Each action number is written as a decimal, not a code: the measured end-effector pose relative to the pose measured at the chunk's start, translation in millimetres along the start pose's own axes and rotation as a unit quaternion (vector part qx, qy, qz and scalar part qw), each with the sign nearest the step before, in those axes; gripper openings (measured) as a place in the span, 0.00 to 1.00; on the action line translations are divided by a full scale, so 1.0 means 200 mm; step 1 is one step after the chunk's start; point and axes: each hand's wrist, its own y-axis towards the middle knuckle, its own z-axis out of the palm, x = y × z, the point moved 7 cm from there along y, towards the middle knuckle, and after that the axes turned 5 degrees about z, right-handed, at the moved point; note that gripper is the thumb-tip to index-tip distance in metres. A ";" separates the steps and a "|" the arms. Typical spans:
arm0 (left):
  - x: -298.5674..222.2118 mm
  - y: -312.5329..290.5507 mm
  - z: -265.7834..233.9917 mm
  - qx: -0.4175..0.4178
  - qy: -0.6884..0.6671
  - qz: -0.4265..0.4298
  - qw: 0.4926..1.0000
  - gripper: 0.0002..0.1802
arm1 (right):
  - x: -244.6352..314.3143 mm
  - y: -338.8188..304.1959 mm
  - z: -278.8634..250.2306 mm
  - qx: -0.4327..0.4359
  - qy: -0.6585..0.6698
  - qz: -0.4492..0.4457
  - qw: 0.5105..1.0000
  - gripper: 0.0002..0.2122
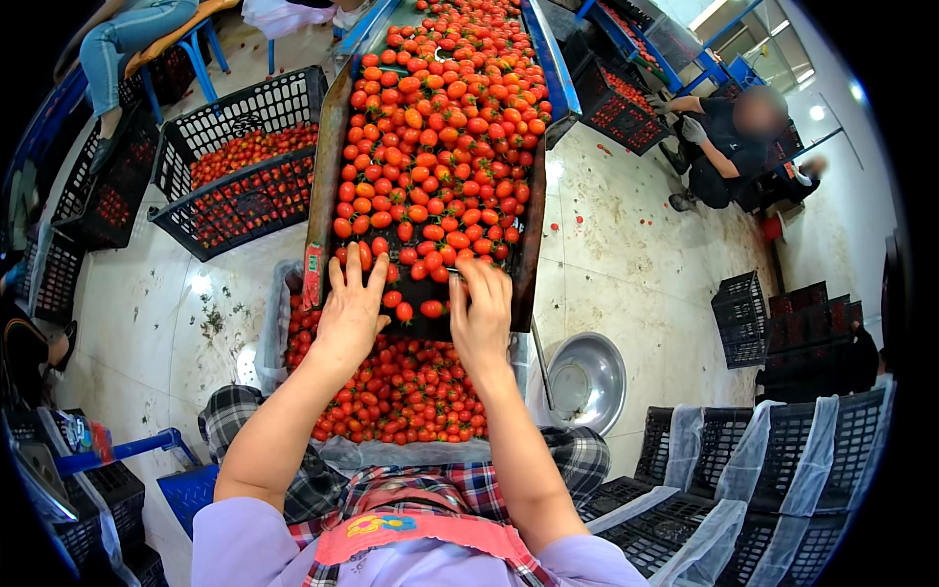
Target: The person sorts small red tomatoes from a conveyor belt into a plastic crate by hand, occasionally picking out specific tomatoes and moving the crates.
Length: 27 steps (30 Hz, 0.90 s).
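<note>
Small red cherry tomatoes [440,147], some with green stems, cover a sloping chute [325,186] in front of me. My left hand [350,308] rests at the chute's lower left with fingers spread, touching the nearest tomatoes. At the lower right, my right hand [481,308] has its fingers stretched forward and slightly bent against the tomatoes' edge. A few loose tomatoes lie on the dark chute bottom between both hands. Below the chute's lip, a crate with a pale liner [401,453] holds many more tomatoes, partly hidden by my forearms.
A black crate [235,217] with tomatoes stands to the left. To the right are a metal basin [587,382] and lined black crates [753,460]. A crouching person [729,147] handles a crate [616,110] at the far right. Another person's leg [122,59] shows far left.
</note>
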 end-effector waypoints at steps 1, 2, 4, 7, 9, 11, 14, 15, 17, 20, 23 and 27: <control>-0.02 0.00 0.00 0.010 -0.003 -0.001 1.000 0.49 | -0.03 0.07 0.05 -0.013 -0.022 0.000 1.000 0.11; -0.03 0.00 0.01 0.024 -0.019 -0.001 1.000 0.48 | -0.08 0.13 0.12 0.020 -0.067 0.014 0.997 0.11; -0.04 -0.02 0.02 0.021 -0.005 0.022 1.000 0.48 | -0.13 0.18 0.19 0.068 -0.118 0.041 0.990 0.11; -0.03 -0.02 0.02 0.013 0.004 0.028 1.000 0.46 | -0.16 0.21 0.22 0.095 -0.117 0.067 0.986 0.11; -0.01 -0.02 0.03 0.015 -0.012 0.017 1.000 0.48 | -0.15 0.19 0.22 0.086 -0.094 0.061 0.990 0.11; -0.02 0.00 0.00 0.020 0.012 0.008 1.000 0.40 | -0.15 0.18 0.20 0.082 -0.085 0.073 0.990 0.11; -0.05 -0.01 -0.06 -0.002 0.019 -0.021 1.000 0.29 | -0.19 0.15 0.20 0.098 -0.081 0.094 0.988 0.11; -0.05 0.00 -0.06 -0.024 0.016 -0.020 0.999 0.27 | -0.19 0.13 0.19 0.095 -0.079 0.099 0.987 0.11; -0.02 0.03 -0.06 -0.068 0.015 -0.023 0.997 0.22 | -0.19 0.10 0.19 0.091 -0.068 0.108 0.988 0.11; -0.01 0.08 -0.04 -0.114 0.035 0.009 0.993 0.16 | -0.17 0.05 0.18 0.084 -0.063 0.101 0.989 0.10; -0.05 0.09 -0.03 -0.122 0.031 0.024 0.992 0.13 | -0.14 0.04 0.16 0.109 -0.050 0.104 0.987 0.09; -0.13 0.04 -0.16 -0.162 -0.042 0.047 0.985 0.24 | -0.11 0.03 0.08 0.092 0.103 0.197 0.971 0.11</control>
